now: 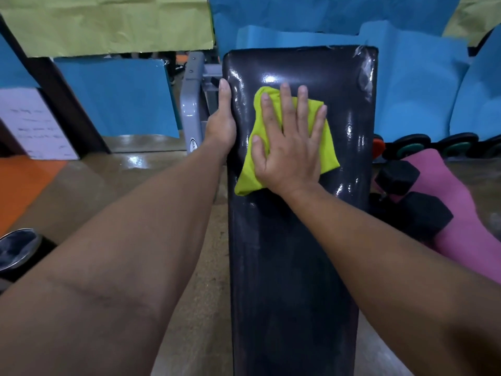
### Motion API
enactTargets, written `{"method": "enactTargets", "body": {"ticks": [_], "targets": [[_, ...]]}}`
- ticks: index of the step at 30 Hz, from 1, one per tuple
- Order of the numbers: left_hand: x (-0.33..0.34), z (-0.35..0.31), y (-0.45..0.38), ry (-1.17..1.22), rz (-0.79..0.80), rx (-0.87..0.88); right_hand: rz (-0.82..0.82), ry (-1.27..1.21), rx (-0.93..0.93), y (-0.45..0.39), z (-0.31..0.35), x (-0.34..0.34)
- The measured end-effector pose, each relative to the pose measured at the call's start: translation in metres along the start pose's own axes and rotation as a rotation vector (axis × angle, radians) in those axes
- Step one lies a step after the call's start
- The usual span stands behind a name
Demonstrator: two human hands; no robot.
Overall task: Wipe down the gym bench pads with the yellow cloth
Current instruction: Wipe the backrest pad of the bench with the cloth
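Bench pad [292, 253], black and glossy, with yellow cloth [329, 147] lying on its far half.
Right hand [287, 147] presses flat on the cloth, fingers straight and spread. Left hand [221, 126] rests against the pad's left edge, fingers straight and together.

- Two bare forearms entered from the bottom corners of the frame, with no sleeves in view on either.
- The left hand [221, 126], at centre left, wore no glove, ring or band that could be seen.
- The right hand [288, 147], at centre, was likewise ungloved, its wrist without watch or strap.
- Fingernails on the fingers [285, 101] were short and unpainted.
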State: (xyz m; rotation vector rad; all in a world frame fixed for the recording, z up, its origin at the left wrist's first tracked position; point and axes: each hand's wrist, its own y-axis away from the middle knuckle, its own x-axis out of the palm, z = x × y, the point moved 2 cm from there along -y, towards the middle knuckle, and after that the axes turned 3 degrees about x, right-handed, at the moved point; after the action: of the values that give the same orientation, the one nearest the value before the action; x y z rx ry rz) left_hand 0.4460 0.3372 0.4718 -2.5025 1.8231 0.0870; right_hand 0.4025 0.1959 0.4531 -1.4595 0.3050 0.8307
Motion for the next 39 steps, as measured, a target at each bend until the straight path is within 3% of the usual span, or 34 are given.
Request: {"method": "enactTargets", "body": {"ticks": [5, 11, 15, 19, 24, 28, 33, 39], "targets": [[0.004, -0.011, 0.011, 0.098, 0.061, -0.013, 0.058, -0.001, -0.171, 0.029, 0.001, -0.001], [-0.002, -0.005, 0.003, 0.044, 0.080, -0.026, 0.012, 0.020, -0.004, 0.012, 0.011, 0.003], [-0.007, -0.003, -0.001, 0.036, 0.198, -0.099, 0.063, 0.043, -0.107, 0.026, 0.036, 0.008], [-0.009, 0.010, -0.021, 0.023, 0.211, -0.129, 0.042, 0.023, -0.118, 0.034, 0.024, 0.006], [-0.008, -0.010, 0.003, -0.027, 0.283, -0.046, -0.008, 0.054, 0.066, 0.018, 0.025, 0.006], [-0.012, 0.006, -0.014, 0.070, 0.364, -0.106, 0.071, 0.057, -0.056, 0.040, 0.054, 0.012], [-0.007, -0.001, -0.005, 0.116, 0.316, -0.050, 0.041, 0.034, -0.136, 0.057, 0.029, 0.008], [-0.015, -0.003, -0.009, 0.010, 0.229, 0.006, 0.010, 0.061, 0.037, 0.047, 0.052, 0.014]]}}
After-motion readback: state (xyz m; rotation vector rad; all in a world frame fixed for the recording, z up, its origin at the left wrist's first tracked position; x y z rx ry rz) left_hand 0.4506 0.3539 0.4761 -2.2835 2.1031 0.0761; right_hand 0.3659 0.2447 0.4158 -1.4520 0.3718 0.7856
